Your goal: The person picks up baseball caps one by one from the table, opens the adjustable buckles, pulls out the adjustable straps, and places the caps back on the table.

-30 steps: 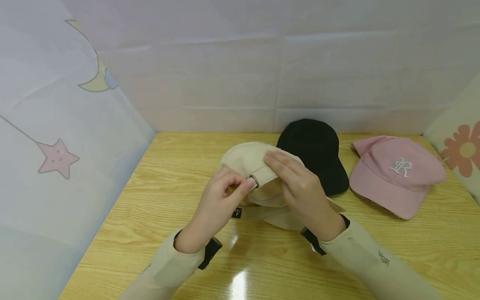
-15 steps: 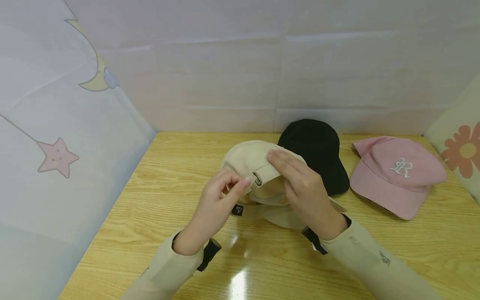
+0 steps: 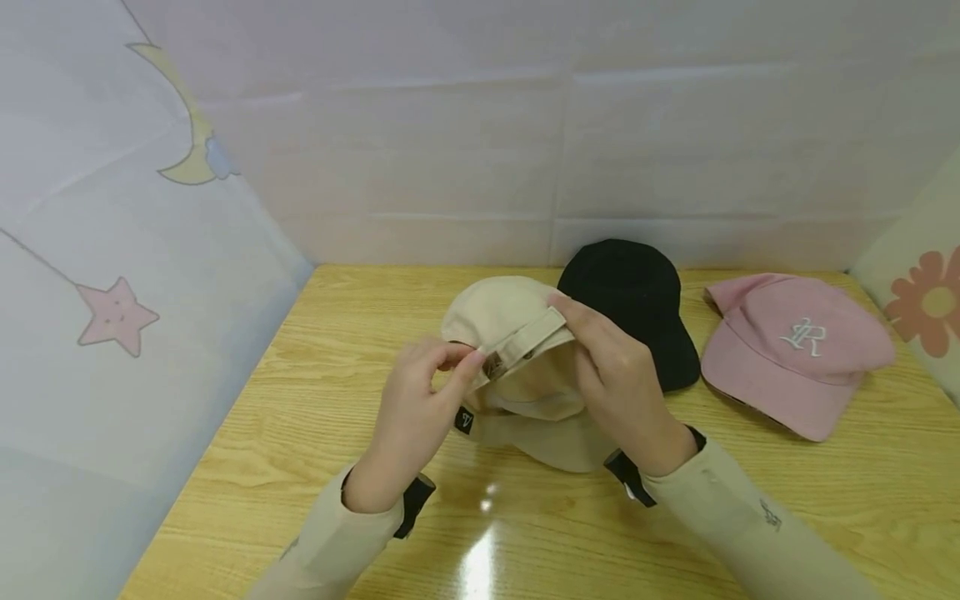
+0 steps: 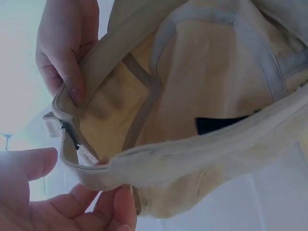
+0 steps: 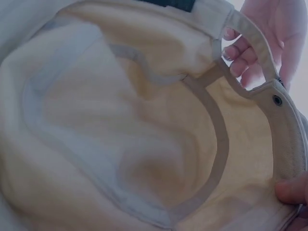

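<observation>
A beige baseball cap (image 3: pixel 495 308) is tilted between the hands, its hollow and bill toward the person. At its back, the left hand (image 3: pixel 408 408) has its fingertips on the adjustment strap (image 3: pixel 528 335) beside a metal buckle (image 3: pixel 493 367). In the left wrist view, the left fingers (image 4: pixel 103 211) curl against the outside of the strap, with the thumb a little apart. The right hand (image 3: pixel 618 375) grips the band on the other side, its thumb (image 5: pixel 291 191) inside the rim. A round metal eyelet (image 5: pixel 277 100) shows on the band.
Behind the right hand a black cap (image 3: pixel 622 292) rests on the wooden table (image 3: pixel 300 400). To its right lies a pink cap (image 3: pixel 795 350) with an embroidered letter. Printed cloth walls (image 3: pixel 450 150) enclose the table at the back and sides.
The strap now stands out across the cap's back, its end lifted up toward the right hand. The left hand has shifted slightly left, and the cap's bill has turned toward the person.
</observation>
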Available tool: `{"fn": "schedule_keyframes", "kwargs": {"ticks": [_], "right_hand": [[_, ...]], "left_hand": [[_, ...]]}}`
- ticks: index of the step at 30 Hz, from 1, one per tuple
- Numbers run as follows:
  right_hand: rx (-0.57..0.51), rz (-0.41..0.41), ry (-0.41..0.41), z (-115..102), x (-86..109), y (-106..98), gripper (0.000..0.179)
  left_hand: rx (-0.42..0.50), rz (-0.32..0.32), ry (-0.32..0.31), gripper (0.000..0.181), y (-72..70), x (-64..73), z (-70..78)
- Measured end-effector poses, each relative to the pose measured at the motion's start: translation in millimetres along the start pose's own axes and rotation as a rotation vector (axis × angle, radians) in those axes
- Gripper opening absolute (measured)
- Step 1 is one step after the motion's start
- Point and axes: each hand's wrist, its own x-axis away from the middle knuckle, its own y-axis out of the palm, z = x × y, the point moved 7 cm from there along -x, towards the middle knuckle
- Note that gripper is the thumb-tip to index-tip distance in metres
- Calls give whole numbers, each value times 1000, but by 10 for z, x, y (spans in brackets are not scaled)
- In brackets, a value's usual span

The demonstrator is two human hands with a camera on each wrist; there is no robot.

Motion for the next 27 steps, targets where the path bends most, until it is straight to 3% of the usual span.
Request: {"fn": "schedule_keyframes", "kwargs": {"ticks": [2, 5, 9, 11, 14, 17, 27], "right_hand": [[-3, 4, -1, 2, 1, 1, 46], [-7, 9, -3, 6, 4, 8, 46], [-1, 3, 9, 16, 11, 22, 44], [3, -10, 24, 26, 15, 33, 44], [9, -29, 45, 37, 16, 44, 43], [17, -34, 49, 38, 13, 51, 42], [45, -53, -6, -26, -8, 66, 40]], "left_hand": [[29, -39, -28, 21, 27, -7, -14], [136, -91, -129, 25, 79, -28, -88], [356, -101, -298, 24, 126, -55, -208], [457, -93, -344, 20, 134, -67, -236], [564, -92, -362, 18, 132, -78, -231], [604, -88, -327, 20, 116, -93, -197], [625, -49, -293, 17, 54, -170, -112]]}}
